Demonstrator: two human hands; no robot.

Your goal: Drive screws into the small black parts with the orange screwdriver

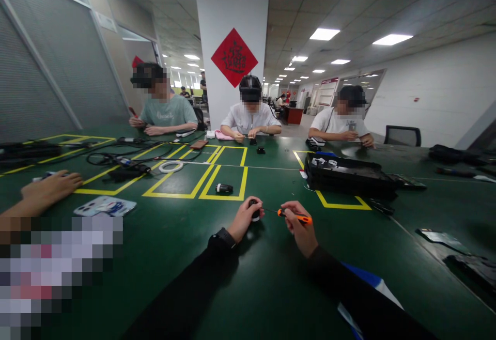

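Note:
My left hand (245,218) is closed around a small black cylindrical part (254,210) with a pale band at its lower end, just over the table. In my right hand (300,229) is a screwdriver (305,219) with an orange and black handle. Its thin shaft points left toward the black part; whether the tip touches it I cannot tell. Beyond my left hand, a similar black cylinder (224,188) with a white end lies on its side inside a yellow taped frame.
A green table (186,247) carries yellow tape outlines. To the right stands a black open tray (344,172) with parts in it. A phone (105,206), a white cable coil (171,166) and black cables lie left. A neighbour's hand (52,189) rests there; several people sit opposite.

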